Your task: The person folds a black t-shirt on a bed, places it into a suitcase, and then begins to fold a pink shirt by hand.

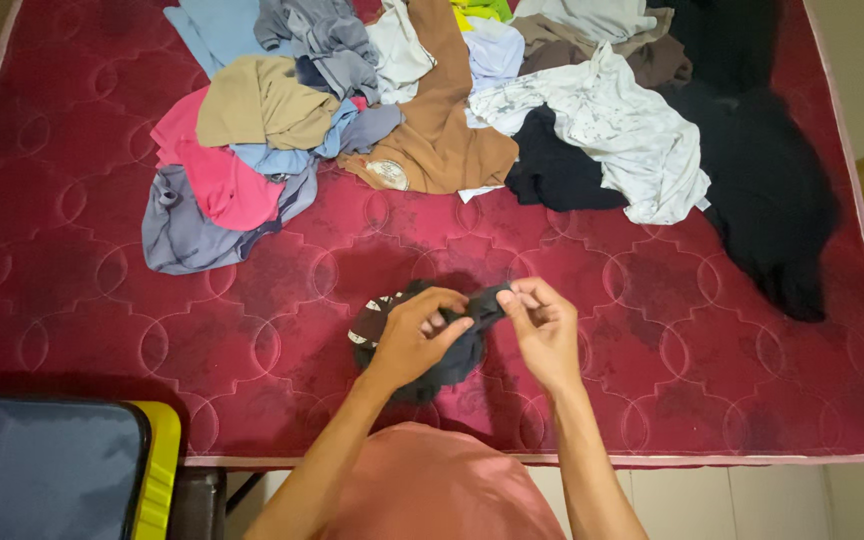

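Gripping dark garment (430, 350) with both hands, low on mattress (72, 270) near front edge. Left hand (414, 335) pinches bunched cloth, right hand (542, 325) pinches one end. Keep pinch firm, pull edge taut, stay clear of clothes pile (432, 110).

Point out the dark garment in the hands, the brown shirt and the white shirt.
dark garment (452, 362): head view, bunched lower part under the left hand.
brown shirt (442, 140): head view, middle of the back panel.
white shirt (632, 130): head view, centre of the speckled body.
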